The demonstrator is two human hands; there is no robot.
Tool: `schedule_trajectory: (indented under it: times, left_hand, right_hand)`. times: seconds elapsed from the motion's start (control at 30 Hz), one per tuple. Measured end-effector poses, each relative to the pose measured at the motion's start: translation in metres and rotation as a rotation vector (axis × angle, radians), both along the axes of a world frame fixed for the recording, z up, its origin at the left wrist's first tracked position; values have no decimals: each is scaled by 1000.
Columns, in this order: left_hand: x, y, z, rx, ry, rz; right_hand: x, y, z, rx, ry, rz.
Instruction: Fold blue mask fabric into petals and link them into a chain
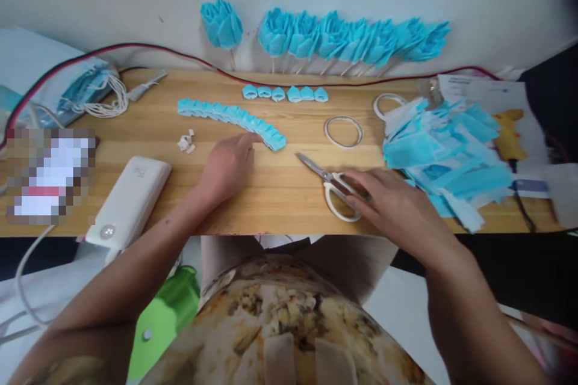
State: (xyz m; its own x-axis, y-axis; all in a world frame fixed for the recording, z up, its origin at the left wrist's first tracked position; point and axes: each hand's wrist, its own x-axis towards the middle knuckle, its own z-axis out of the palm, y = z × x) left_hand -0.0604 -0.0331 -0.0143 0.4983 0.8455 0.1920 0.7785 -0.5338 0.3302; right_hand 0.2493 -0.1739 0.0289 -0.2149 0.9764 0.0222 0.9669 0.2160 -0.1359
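Note:
My left hand (229, 167) rests on the wooden table, index finger stretched out to the near edge of a curved row of folded light-blue pieces (226, 113). That fingertip touches the row near its right end; the other fingers are curled and partly hidden. White-handled scissors (326, 175) lie flat, blades together and tips toward the row. Over their handles is my right hand (392, 201), fingers and thumb apart, slightly blurred, touching the loops without a closed grip. To its right lies a loose heap of blue and white strips (451, 150).
Blue fabric-like flowers (334, 36) on sticks lean along the wall. Several small folded blue pieces (285, 94) lie behind the row. A tape roll (344, 132), a white power bank (130, 200), a pixelated phone (54, 174), white scraps (185, 141) and a yellow glue gun (510, 132) surround the work area.

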Motion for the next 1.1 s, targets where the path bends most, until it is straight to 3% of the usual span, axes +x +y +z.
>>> schedule_trajectory:
  times: [0.17, 0.3, 0.4, 0.5, 0.67, 0.9, 1.0, 1.1]
  left_hand:
    - [8, 3, 7, -33, -10, -53]
    - [24, 12, 10, -74, 1, -88]
    - [35, 22, 13, -121, -25, -91]
    - [41, 29, 19, -110, -63, -74]
    - [51, 27, 31, -37, -154, -100]
    - [69, 9, 30, -106, -355, -265]
    - [65, 4, 25, -201, -547, -276]
    - [60, 5, 20, -357, -744, -180]
  right_hand:
    - [-9, -11, -17, 2, -29, -46]
    - [-31, 4, -18, -7, -39, -128]
    - [-39, 17, -15, 1, 26, -105]
    - [-26, 29, -11, 72, 97, -78]
    - [11, 57, -8, 160, -3, -182]
    - [2, 93, -21, 81, -48, -130]
    - [6, 101, -17, 53, 165, -180]
    - [12, 107, -2, -31, 796, -214]
